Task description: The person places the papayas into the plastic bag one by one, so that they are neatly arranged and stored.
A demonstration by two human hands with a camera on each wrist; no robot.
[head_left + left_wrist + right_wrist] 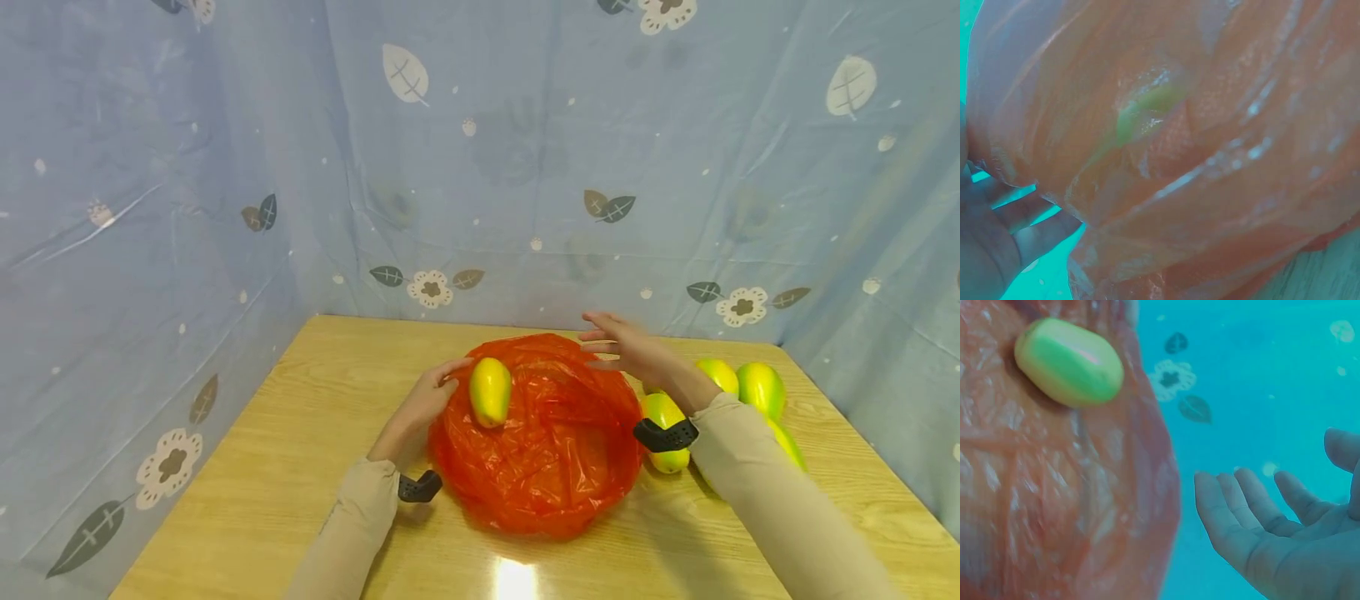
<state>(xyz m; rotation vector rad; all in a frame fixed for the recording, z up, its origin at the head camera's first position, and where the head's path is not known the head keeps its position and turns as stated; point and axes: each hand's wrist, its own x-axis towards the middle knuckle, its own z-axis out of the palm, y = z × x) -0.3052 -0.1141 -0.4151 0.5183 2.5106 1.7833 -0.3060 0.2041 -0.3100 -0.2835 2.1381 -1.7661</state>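
A red plastic bag (555, 475) lies spread open on the table, its mouth facing up. One oblong yellow-green fruit (491, 393), like a mango or papaya, rests inside by the left rim. At that rim my left hand (426, 400) touches the plastic with extended fingers; in the left wrist view the bag's edge (1079, 206) hides the fingertips. Over the bag's far right side, my right hand (630, 350) is raised with its fingers spread and nothing in it. In the right wrist view the fruit (1069, 362) is apart from this hand (1291, 544).
Several similar fruits, one at the back (761, 390), sit to the right of the bag, partly hidden by my right forearm. The wooden table (300, 467) ends at a blue patterned curtain (510, 167) behind and at both sides.
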